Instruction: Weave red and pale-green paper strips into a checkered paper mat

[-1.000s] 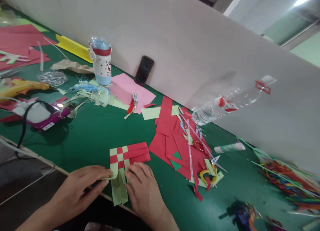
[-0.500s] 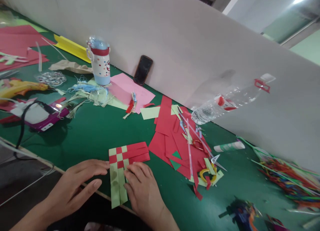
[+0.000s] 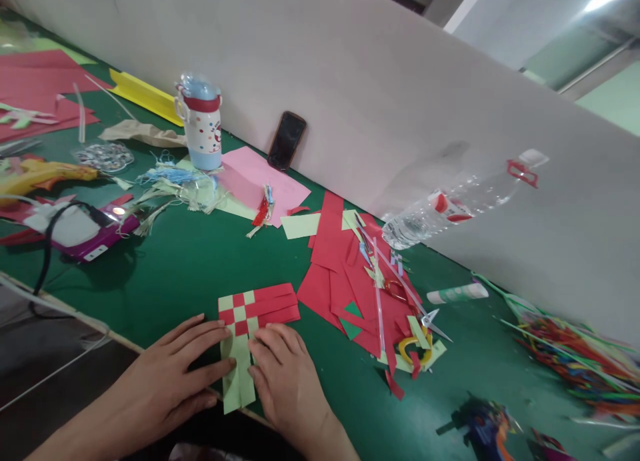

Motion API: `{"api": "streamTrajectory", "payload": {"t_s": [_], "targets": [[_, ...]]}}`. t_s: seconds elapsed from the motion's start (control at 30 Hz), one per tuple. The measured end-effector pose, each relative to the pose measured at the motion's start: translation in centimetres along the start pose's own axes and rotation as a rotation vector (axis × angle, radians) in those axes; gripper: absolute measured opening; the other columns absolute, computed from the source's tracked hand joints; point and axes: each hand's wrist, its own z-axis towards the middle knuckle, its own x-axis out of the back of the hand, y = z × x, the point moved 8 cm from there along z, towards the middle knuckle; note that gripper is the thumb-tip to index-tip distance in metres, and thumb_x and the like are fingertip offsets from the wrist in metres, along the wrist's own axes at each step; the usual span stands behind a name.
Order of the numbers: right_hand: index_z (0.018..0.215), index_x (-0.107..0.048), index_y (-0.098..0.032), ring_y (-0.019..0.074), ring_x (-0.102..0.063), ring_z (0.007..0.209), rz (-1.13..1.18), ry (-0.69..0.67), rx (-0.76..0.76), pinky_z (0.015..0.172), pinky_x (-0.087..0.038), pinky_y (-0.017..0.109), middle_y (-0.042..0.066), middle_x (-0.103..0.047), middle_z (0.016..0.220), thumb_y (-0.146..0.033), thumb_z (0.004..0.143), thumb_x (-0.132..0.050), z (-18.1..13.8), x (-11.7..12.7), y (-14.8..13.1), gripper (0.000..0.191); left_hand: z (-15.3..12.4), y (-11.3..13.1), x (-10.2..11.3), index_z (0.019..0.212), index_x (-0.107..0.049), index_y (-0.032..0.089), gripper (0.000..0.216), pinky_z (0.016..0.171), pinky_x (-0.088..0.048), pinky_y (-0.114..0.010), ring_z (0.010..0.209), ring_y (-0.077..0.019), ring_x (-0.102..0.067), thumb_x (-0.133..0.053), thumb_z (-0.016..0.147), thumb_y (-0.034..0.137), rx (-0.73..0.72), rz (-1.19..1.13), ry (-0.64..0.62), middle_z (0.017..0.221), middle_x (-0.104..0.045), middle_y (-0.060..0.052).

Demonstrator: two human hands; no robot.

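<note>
A woven paper piece (image 3: pixel 267 305) lies near the table's front edge. Red strips run out to its right, pale green strips (image 3: pixel 239 374) hang toward me, and a red-and-green checker fills its top left. My left hand (image 3: pixel 170 368) rests at the left side of the green strips, fingers stretched out and spread, the fingertips on the paper. On the other side, my right hand (image 3: pixel 285 368) has its fingers bent against the right green strip, holding it. Its fingertips cover part of that strip.
Red paper sheets (image 3: pixel 325 284) with scraps and yellow-handled scissors (image 3: pixel 413 348) lie to the right. A water bottle (image 3: pixel 450 204), a phone (image 3: pixel 287 140) and a cup (image 3: pixel 204 131) stand along the wall. A purple power strip (image 3: pixel 95 248) and a yellow glue gun (image 3: pixel 45 174) are left.
My left hand has moved right onto the green strips, with its fingers now over their left side. My right hand has stayed in place.
</note>
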Motion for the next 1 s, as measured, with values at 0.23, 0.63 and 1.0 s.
{"api": "streamTrajectory", "payload": {"t_s": [0.23, 0.63, 1.0], "targets": [[0.125, -0.058, -0.021, 0.027, -0.052, 0.12, -0.029, 0.013, 0.055, 0.102, -0.047, 0.045, 0.007, -0.064, 0.126, -0.025, 0.096, -0.051, -0.1, 0.8, -1.4, 0.03, 0.1, -0.3, 0.1, 0.126, -0.061, 0.039, 0.037, 0.114, -0.038, -0.044, 0.128, -0.0222, -0.054, -0.064, 0.089, 0.037, -0.061, 0.008, -0.069, 0.137, -0.059, 0.0], [0.129, -0.055, -0.022, 0.0257, -0.048, 0.13, -0.038, -0.019, 0.186, 0.117, -0.032, 0.045, 0.005, -0.065, 0.128, -0.052, 0.088, -0.064, -1.5, -1.5, -2.2, 0.052, -1.8, -1.9, 1.4, 0.114, -0.067, 0.029, 0.031, 0.112, -0.043, -0.034, 0.128, -0.0175, -0.055, -0.055, 0.089, 0.014, 0.053, -0.078, 0.068, 0.128, -0.066, 0.0], [0.136, -0.049, -0.018, 0.031, -0.046, 0.134, -0.09, 0.091, 0.174, 0.11, -0.041, 0.053, 0.014, -0.06, 0.133, -0.059, 0.088, -0.059, -2.3, 0.1, -1.9, 0.064, -1.2, -1.3, 0.0, 0.138, -0.051, 0.03, 0.062, 0.116, -0.035, -0.05, 0.137, -0.0283, -0.045, -0.071, 0.08, 0.037, 0.037, 0.039, -0.03, 0.15, -0.048, -0.004]]}}
